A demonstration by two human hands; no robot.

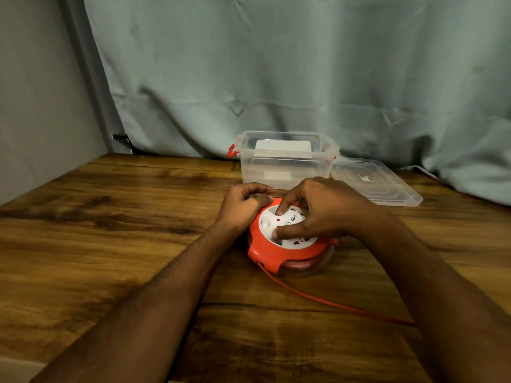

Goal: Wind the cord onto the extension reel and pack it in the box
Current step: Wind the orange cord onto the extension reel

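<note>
An orange extension reel (269,252) with a white socket face lies flat on the wooden table. My left hand (244,204) clasps its far left rim. My right hand (318,210) rests on top, with thumb and forefinger pinched on the white centre. An orange cord (318,298) leaves the reel's front and runs right, passing under my right forearm. Behind the reel stands a clear plastic box (284,158), open, with red latches.
The box's clear lid (378,182) lies flat to the right of the box. A grey-green curtain (276,78) hangs along the table's far edge. A wall closes the left side. The wooden table (110,230) stretches left of the reel.
</note>
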